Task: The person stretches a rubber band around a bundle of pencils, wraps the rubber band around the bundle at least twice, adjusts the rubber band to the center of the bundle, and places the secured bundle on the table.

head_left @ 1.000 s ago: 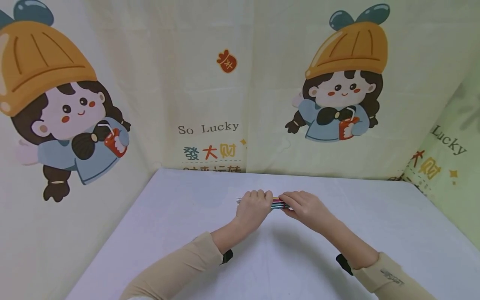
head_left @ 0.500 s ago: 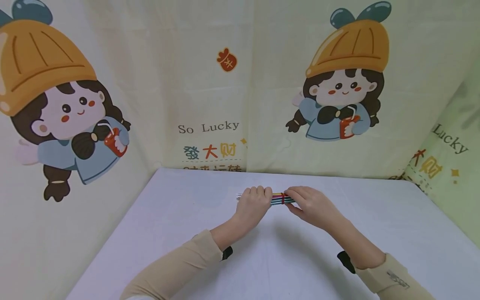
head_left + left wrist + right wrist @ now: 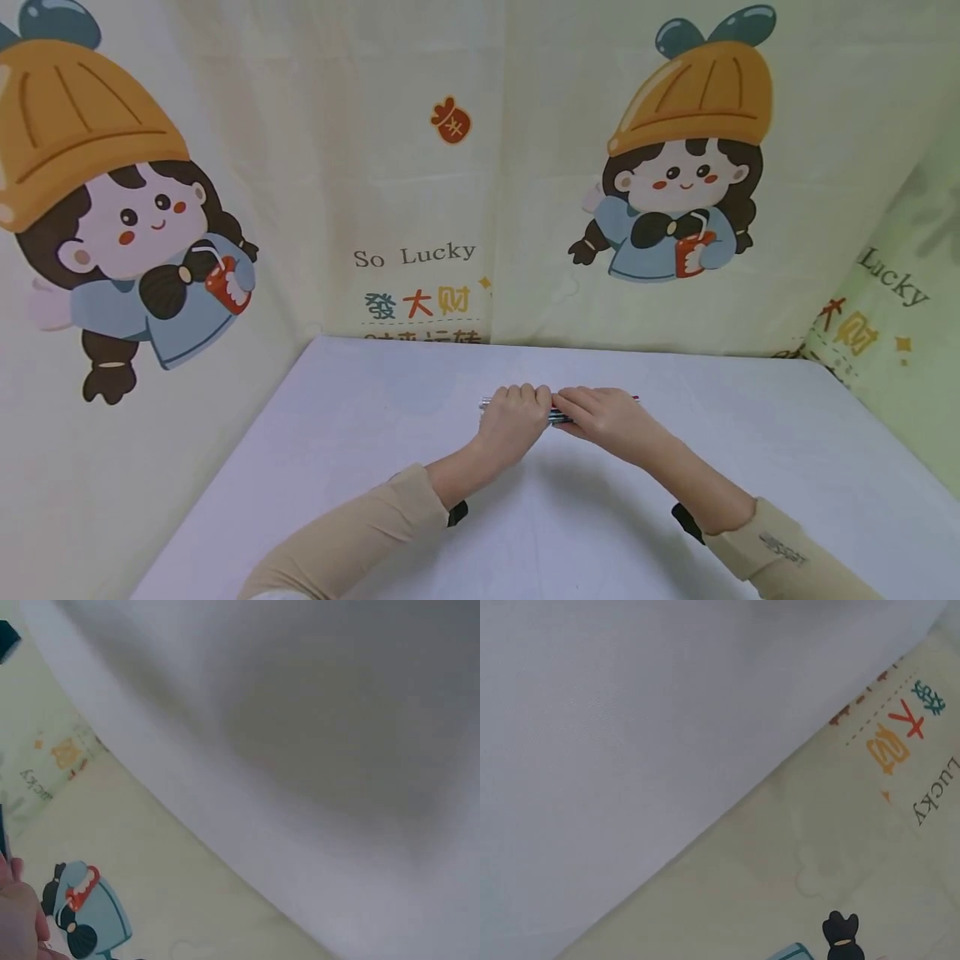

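A bundle of thin coloured pens [image 3: 559,417] is held level above the white table in the head view. My left hand [image 3: 514,423] grips its left part with the fingers curled over it, and pale pen ends stick out at the left. Close beside it, my right hand [image 3: 611,423] holds the right part between thumb and fingers; a red tip pokes out past the knuckles. A bit of red shows by the right fingertips, and most of the bundle is hidden under both hands. In the left wrist view, fingers [image 3: 19,919] appear at the lower left; the right wrist view has no hand.
The white tabletop [image 3: 390,408] spreads below, with the arms' shadows on it. Printed cream curtains [image 3: 540,183] stand behind the table and at both sides. Small black devices [image 3: 687,522] sit under both wrists.
My right hand slid right along the bundle, baring a red band around the pens, then came back left over it. My left hand kept its grip, with both hands now slightly lower.
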